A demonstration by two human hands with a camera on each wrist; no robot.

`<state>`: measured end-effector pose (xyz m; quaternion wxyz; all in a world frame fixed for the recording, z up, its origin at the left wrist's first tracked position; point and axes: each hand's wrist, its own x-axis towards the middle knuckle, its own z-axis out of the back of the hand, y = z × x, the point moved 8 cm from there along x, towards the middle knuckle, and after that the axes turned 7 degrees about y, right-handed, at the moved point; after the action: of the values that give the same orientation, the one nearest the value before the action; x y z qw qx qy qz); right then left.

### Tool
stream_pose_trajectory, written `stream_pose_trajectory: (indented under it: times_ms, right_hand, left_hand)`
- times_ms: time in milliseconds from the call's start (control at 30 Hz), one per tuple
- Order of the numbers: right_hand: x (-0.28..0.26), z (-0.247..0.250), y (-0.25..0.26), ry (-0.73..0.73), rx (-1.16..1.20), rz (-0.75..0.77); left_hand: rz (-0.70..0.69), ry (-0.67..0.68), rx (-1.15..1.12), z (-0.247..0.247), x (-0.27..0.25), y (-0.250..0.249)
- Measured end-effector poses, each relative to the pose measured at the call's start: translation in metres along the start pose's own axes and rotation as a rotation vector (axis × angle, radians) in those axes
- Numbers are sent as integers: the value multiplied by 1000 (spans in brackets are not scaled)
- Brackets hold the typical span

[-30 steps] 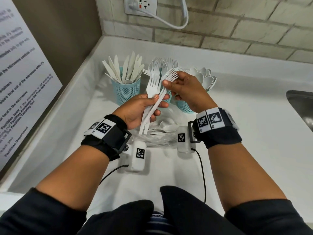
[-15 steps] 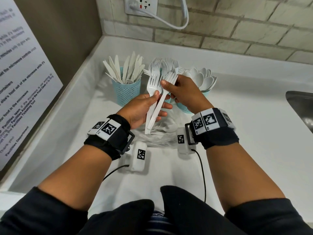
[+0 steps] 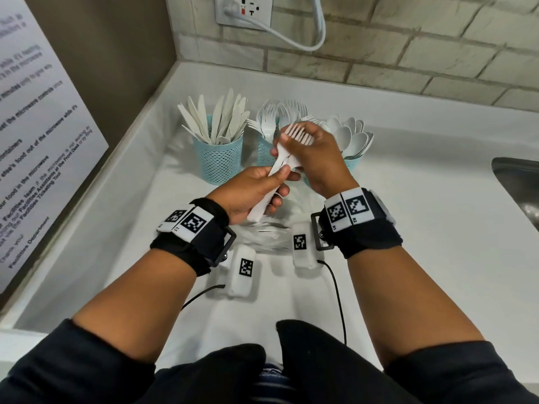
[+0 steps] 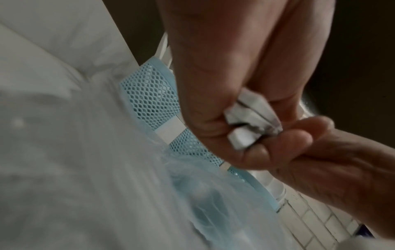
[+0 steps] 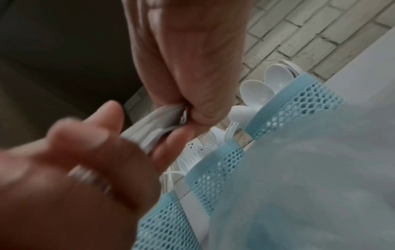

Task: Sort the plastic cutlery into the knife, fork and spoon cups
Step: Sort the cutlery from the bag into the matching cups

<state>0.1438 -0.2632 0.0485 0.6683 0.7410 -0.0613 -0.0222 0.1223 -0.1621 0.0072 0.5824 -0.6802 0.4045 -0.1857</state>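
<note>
Both hands hold a bunch of white plastic forks (image 3: 297, 132) just in front of the three blue mesh cups. My left hand (image 3: 278, 183) grips the handles low down, whose ends (image 4: 243, 135) show in the left wrist view. My right hand (image 3: 291, 148) wraps around the necks under the tines. The knife cup (image 3: 218, 160) stands at the left. The fork cup (image 3: 264, 151) is in the middle, partly hidden by the hands. The spoon cup (image 3: 354, 163) is at the right, its spoons (image 5: 256, 89) in the right wrist view.
A clear plastic bag (image 3: 271, 239) with more white cutlery lies on the white counter (image 3: 423, 228) under my hands. Two small white pods (image 3: 243, 269) with cables sit near my wrists. A sink (image 3: 519, 185) is at the right edge, a brick wall behind, a notice board (image 3: 43, 141) at the left.
My right hand went from pinching one fork's tines to wrapping around the whole bunch. The forks were gathered together and moved slightly toward the fork cup.
</note>
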Motion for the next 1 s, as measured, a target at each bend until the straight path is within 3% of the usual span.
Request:
stream_pose_trajectory:
  times_ms: [100,233,333,467,533,600,733,833,900,1000]
  right_hand:
    - [0,23,9,-173,77,55]
    - [-2,21,11,-108,-108,-39]
    - [3,31,20,-167,-185,-30]
    - [5,61,59,-457,-359,200]
    - [-2,67,81,-593,-465,344]
    - [-7,61,94,-635,-503,463]
    - [0,36,87,-555,-543,565]
    - [15,23,69,-430,-638,504]
    - [25,14,57,-317,-810,442]
    - [33,-4,36,-185,-1328,317]
  left_hand:
    - [9,-26,43,11,-1,1]
    - [27,-19,97,14,0,4]
    - [33,-77,116,16,1,5]
    - [63,-275,277,39,-2,3]
    - [88,-294,455,44,-2,1]
    - [107,-286,647,47,0,2]
    - [108,-416,1005,53,-3,-2]
    - [267,-462,1247,57,-9,-1]
    - [337,-400,1245,61,-10,2]
    - [326,-318,1148,61,-9,5]
